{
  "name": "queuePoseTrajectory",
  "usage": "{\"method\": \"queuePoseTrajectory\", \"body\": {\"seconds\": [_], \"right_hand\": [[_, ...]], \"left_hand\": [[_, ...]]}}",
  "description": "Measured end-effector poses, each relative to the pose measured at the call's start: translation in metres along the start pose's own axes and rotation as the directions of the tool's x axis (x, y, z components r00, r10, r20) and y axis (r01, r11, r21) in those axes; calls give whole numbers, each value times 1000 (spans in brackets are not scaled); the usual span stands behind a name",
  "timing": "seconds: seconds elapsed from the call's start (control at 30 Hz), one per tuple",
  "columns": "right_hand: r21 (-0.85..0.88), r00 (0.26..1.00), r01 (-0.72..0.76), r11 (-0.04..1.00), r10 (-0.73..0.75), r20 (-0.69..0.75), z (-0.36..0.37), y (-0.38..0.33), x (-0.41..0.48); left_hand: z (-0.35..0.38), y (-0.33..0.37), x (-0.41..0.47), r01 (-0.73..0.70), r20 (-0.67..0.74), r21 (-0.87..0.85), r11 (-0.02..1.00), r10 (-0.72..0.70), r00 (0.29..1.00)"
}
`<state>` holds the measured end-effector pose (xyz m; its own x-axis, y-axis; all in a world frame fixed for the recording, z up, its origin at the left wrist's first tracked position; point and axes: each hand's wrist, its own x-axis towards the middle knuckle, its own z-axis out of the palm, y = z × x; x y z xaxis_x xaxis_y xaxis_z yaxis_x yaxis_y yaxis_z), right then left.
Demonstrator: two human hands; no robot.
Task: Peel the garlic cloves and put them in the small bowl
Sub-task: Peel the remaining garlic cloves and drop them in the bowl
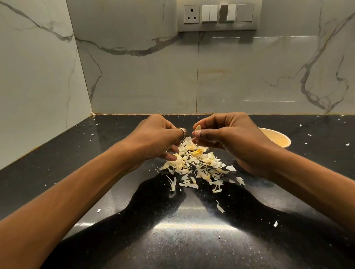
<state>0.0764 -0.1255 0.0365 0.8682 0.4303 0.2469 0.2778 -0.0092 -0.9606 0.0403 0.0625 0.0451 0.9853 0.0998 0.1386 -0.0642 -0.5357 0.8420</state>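
You were mid-peel, your right hand [231, 139] pinching a garlic clove [197, 128] above the heap of skins [197, 164], your left hand [156, 138] curled down into that heap (holding anything, I couldn't tell), and next, I judged, the clove, once bare, needed carrying to the small bowl [279, 141] just behind your right wrist.
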Motion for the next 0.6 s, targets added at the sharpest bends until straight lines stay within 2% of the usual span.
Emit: {"method": "queuePoseTrajectory", "body": {"seconds": [0.33,0.5,0.6], "right_hand": [[-65,1000,7,998,-6,17,-1,2,1],[-248,997,74,966,-73,13,1,6,2],[-502,974,190,844,-225,-10,1,11,3]], "left_hand": [[-1,3,-4,-159,-12,43,986,160,987],[1,5,-5,-174,-21,26,984,175,984],[3,4,-6,-164,-23,46,985,165,986]]}}
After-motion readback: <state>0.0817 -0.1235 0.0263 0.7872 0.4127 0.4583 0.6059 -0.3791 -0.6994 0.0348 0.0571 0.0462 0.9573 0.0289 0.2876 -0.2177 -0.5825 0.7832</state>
